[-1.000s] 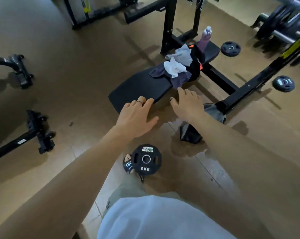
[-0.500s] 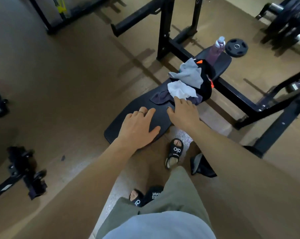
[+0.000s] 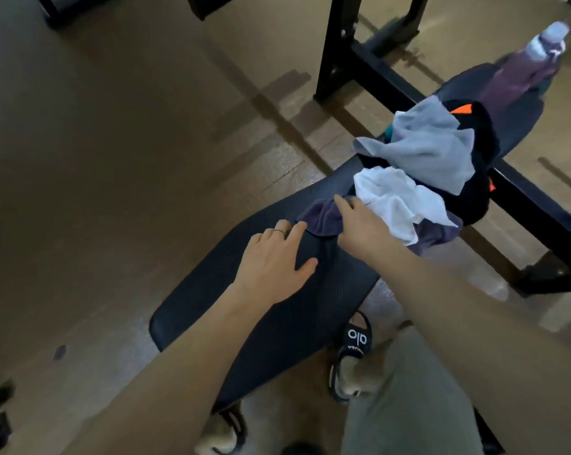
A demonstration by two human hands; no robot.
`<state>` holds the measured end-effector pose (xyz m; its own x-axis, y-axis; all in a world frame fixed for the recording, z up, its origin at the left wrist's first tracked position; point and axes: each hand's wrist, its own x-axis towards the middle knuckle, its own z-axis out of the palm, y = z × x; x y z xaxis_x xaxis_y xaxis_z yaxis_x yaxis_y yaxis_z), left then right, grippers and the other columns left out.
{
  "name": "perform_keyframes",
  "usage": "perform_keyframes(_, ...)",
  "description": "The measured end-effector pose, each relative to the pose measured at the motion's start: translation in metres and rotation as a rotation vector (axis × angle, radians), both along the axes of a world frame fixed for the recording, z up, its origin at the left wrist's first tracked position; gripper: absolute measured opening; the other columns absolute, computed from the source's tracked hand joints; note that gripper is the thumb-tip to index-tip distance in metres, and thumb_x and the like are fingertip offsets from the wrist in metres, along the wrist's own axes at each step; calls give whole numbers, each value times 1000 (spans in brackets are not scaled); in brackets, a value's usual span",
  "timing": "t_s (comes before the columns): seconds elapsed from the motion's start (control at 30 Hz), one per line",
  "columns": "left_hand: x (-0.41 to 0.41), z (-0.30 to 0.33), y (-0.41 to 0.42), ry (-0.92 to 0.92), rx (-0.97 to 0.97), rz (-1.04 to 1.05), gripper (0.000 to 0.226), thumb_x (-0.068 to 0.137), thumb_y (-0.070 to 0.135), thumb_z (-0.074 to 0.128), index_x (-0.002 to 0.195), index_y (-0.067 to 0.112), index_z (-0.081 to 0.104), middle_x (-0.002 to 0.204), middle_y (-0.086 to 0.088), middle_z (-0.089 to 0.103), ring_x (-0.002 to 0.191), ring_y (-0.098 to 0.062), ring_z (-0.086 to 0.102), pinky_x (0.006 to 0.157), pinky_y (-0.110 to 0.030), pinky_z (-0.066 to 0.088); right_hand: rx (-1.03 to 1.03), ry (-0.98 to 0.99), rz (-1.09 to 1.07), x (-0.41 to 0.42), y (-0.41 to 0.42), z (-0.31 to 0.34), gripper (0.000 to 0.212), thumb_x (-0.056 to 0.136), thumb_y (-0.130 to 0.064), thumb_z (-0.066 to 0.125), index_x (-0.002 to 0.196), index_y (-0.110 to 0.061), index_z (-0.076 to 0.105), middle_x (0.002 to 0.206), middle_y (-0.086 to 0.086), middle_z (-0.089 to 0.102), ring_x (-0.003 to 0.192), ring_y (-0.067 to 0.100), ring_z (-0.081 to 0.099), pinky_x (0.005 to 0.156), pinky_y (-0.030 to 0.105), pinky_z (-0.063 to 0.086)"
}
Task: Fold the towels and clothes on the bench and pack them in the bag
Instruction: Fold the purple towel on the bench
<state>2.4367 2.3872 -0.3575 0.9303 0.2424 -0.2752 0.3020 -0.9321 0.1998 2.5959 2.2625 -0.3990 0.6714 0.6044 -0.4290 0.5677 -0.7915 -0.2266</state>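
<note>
- A loose pile of cloth sits right of centre in the frame, on a dark padded bench that runs from lower left to upper right.
- In the pile: a purple cloth at the near edge, a white towel on top of it, a grey cloth beyond, and a black item with orange patches underneath. I cannot tell whether that black item is the bag or a garment.
- The right hand rests on the purple cloth, fingers reaching forward over its edge; whether they pinch it is not clear.
- The left hand lies flat on the bare bench pad just left of the pile, fingers spread and straight, holding nothing.
- Nothing looks folded and nothing looks packed; by my judgement the task is at its very start, with every piece left to fold.
- A purple bottle stands on the bench's far end, upper right.
- Black steel frame bars cross the top of the frame over a brown floor.
- A black sandal shows below the bench, lower centre.
</note>
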Motion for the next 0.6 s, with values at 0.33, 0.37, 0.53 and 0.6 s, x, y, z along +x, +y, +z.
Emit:
perform_keyframes(0.33,20,-174,31,-121,-16,-77,97,86,63,61,160,23,13,152,-5,36,133,-26,42,109,-41,39,357,-380,-173,-5,28,-158,24,96,-11,50,118,-6,57,118,14,56,96,35,61,67,35,41)
perform_keyframes(0.37,19,-176,31,-150,-34,-66,99,85,62,62,160,24,11,152,-5,36,132,-26,42,109,-40,39,407,-352,-226,-7,31,-158,21,97,-11,48,113,-7,59,115,12,59,98,33,61,70,35,42)
perform_keyframes(0.53,-11,-157,25,-241,-238,108,104,83,46,75,160,28,8,156,-9,28,129,-31,49,103,-47,48,668,-11,-407,-63,39,-124,13,93,-14,51,97,-13,63,96,3,67,90,17,62,76,29,46)
perform_keyframes(0.6,-29,-146,24,-243,-192,107,97,83,43,76,158,29,16,161,-11,20,136,-34,42,107,-48,44,751,108,-404,-95,39,-105,10,91,-15,54,91,-16,63,90,0,67,85,14,62,75,28,48)
